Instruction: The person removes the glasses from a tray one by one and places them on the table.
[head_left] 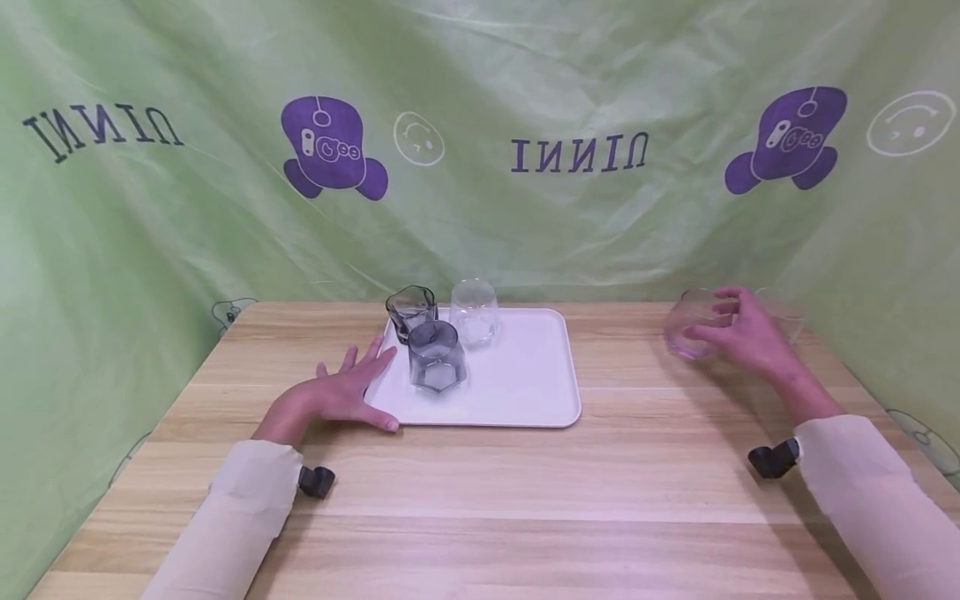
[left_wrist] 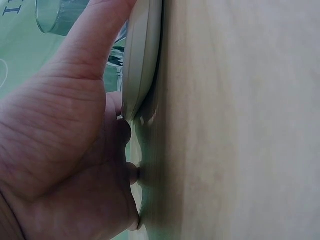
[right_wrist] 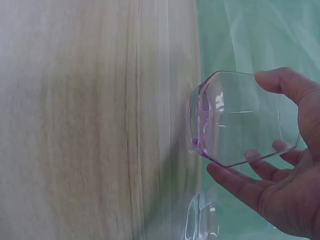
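My right hand holds a clear, faintly pink drinking glass at the right side of the table, thumb on one side and fingers on the other. In the right wrist view the glass's thick base is close to the wood. My left hand rests at the left edge of a white tray, fingers spread, thumb along the near corner. On the tray's left half stand two smoky grey glasses, a rear one and a front one, with a clear glass beside them.
Another clear glass stands just right of my right hand, partly hidden by it. The wooden table ends at a green printed curtain at the back and sides. Thin cables show past the table's edges.
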